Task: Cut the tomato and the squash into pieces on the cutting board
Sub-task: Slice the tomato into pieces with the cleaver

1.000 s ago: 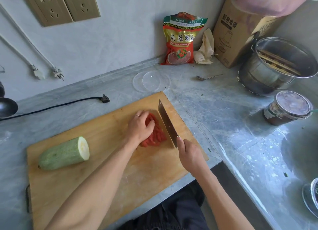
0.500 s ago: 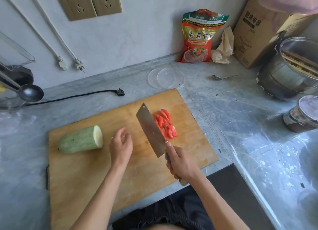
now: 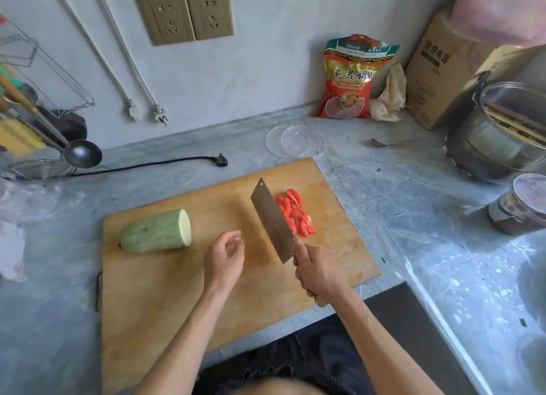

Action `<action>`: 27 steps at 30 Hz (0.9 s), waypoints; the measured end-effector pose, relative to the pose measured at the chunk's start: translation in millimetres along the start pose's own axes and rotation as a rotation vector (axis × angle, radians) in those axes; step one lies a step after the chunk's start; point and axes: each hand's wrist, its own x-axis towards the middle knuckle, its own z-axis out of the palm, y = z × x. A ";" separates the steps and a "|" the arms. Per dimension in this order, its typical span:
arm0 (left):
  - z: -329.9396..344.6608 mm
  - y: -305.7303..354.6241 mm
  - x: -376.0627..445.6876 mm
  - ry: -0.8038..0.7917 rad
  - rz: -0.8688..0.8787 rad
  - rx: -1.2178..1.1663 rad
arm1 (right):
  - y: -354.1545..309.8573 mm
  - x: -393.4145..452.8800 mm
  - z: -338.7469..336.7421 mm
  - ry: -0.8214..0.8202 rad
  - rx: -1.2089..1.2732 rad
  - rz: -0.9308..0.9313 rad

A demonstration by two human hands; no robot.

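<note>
Grey desk (image 3: 413, 205): tomato (image 3: 295, 211) sliced; right hand (image 3: 317, 272) clamps the cleaver (image 3: 271, 220); empty left hand (image 3: 226, 254) should steady the squash (image 3: 156, 230), fingertips tucked.

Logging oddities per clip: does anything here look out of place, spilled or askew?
Little stands out. A black power cord lies unplugged across the counter just behind the cutting board, and a spoon lies loose near the pot. The tomato pieces and the squash sit on the board; nothing spilled.
</note>
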 end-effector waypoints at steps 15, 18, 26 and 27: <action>-14.0 21.3 10.8 -0.115 0.022 0.050 | -11.0 0.3 -13.1 -0.019 -0.298 -0.101; -10.7 29.2 14.5 -0.134 0.032 0.055 | -8.1 -3.3 -15.8 -0.059 -0.328 -0.058; -1.1 49.3 27.4 -0.174 0.053 0.154 | -9.5 1.2 -47.1 0.060 -0.336 -0.139; 0.5 49.8 28.9 -0.173 0.046 0.178 | -9.4 2.6 -52.7 0.108 -0.336 -0.169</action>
